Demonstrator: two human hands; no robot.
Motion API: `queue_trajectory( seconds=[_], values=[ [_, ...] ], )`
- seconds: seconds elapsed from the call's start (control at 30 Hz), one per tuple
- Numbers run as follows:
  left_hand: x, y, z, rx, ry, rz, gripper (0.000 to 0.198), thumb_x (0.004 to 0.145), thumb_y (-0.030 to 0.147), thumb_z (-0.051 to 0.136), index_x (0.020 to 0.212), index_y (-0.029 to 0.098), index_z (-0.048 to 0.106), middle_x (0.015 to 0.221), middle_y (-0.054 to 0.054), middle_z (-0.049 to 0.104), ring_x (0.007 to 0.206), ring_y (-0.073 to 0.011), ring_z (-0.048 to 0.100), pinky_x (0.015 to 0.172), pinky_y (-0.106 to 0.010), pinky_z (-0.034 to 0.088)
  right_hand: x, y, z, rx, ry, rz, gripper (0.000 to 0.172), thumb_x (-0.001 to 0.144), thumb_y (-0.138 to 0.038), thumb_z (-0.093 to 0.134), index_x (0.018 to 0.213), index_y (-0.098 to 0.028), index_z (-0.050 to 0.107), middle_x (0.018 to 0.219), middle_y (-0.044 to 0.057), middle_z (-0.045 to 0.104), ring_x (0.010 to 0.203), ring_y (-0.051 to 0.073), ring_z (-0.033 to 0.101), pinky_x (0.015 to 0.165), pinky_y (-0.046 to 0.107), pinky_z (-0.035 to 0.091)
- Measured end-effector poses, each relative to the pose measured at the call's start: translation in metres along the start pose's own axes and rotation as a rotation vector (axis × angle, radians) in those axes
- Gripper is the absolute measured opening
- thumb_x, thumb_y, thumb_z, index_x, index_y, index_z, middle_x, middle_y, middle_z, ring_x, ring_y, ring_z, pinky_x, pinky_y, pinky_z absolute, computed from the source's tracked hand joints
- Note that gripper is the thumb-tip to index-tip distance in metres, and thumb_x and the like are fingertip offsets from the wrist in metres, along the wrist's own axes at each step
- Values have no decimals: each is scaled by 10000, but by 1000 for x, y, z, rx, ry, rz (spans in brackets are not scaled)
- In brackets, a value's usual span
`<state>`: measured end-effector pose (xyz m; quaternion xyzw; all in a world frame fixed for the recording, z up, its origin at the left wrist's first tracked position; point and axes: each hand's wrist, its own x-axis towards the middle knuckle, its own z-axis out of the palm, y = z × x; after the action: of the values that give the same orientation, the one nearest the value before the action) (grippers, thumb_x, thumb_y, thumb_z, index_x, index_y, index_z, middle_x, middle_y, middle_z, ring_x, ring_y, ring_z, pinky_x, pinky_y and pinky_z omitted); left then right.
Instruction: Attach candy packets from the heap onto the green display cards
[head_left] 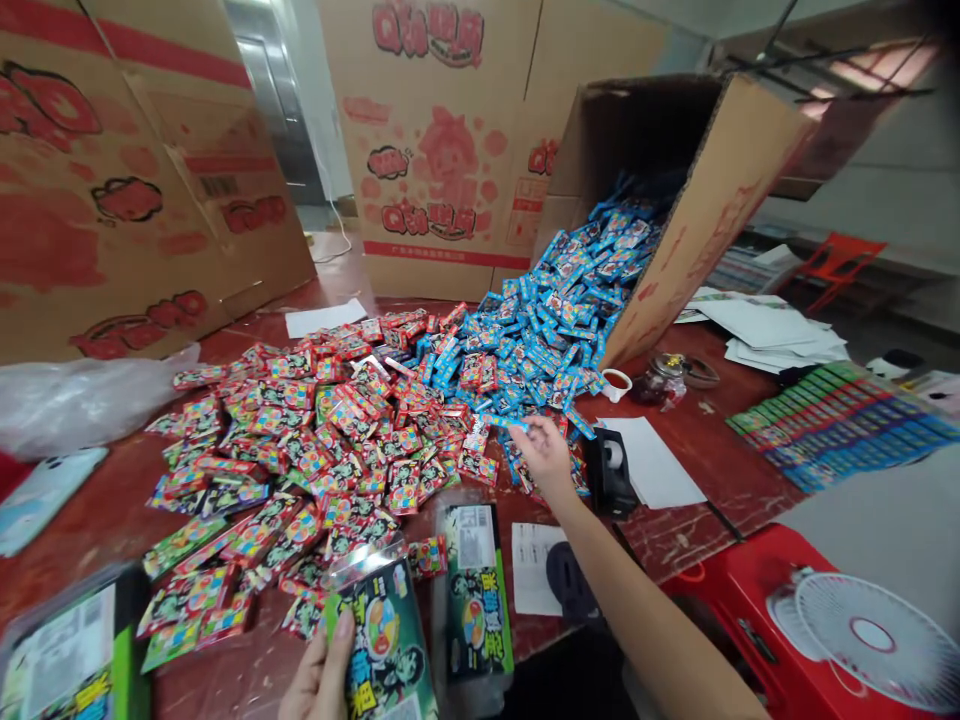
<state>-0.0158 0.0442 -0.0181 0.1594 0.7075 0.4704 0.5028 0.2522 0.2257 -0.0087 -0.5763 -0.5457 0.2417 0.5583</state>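
My left hand (324, 672) is closed on a dark green candy box (386, 640) with a clear plastic flap at its top, near the front edge of the table. My right hand (546, 455) reaches into the front of the heap, its fingertips closed on a small blue candy packet (504, 421). Around it lie blue candy packets (540, 340) spilling out of a tipped carton (705, 200). To the left spreads a pile of red candy packets (300, 440). A second green box (474, 590) rests right of the held one.
Large printed cartons (442, 150) stand behind the heap. A black tape dispenser (611, 475), white paper (652, 465) and a glass jar (664, 380) lie to the right. A white fan (870, 630) sits low at right. Far left are a phone (49, 495) and plastic bag (82, 405).
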Motion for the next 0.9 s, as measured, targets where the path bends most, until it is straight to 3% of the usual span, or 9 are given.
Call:
queue_trajectory(
  seconds=[0.1,0.2,0.47,0.67,0.77,0.9],
  values=[
    [-1,0,12,-46,-95,-12,667,557,623,708,1049,181,621,977,-80,692,1035,-318,579,889,-421,484,-28,-3,-13,254,-127,204,284,820,-461,512,747,-186,501,616,-14,555,511,135,579,470,254,489],
    [-3,0,20,-75,-138,-27,750,481,648,740,1062,193,606,999,-62,689,1051,-311,567,831,-371,516,-41,-13,-16,563,-228,390,301,715,-435,670,681,-177,517,575,-34,559,476,115,574,446,221,485],
    [-25,6,23,-148,-162,-12,623,513,551,785,1001,198,628,957,-21,706,976,-240,613,702,-233,529,-55,-41,-15,794,-325,532,313,630,-329,767,748,-173,522,576,-58,561,500,115,615,412,171,464],
    [-41,3,24,-162,-326,45,608,607,516,749,1086,178,592,895,-45,715,851,-234,651,681,-264,536,-72,-53,-21,829,-401,431,321,642,-298,752,876,-210,552,780,-13,631,577,122,619,443,190,468],
    [-44,1,23,-169,-369,58,587,655,511,715,1117,182,565,894,-53,712,828,-234,653,672,-277,534,-82,-60,-24,823,-498,306,232,665,-321,735,821,-210,603,920,40,645,794,184,626,655,302,529],
    [-51,1,27,-103,-449,166,521,696,508,678,1089,184,568,929,-61,700,816,-237,648,679,-289,527,-90,-72,-17,663,-400,113,162,771,-355,647,683,-219,650,916,41,662,927,198,595,898,381,453]
  ],
)
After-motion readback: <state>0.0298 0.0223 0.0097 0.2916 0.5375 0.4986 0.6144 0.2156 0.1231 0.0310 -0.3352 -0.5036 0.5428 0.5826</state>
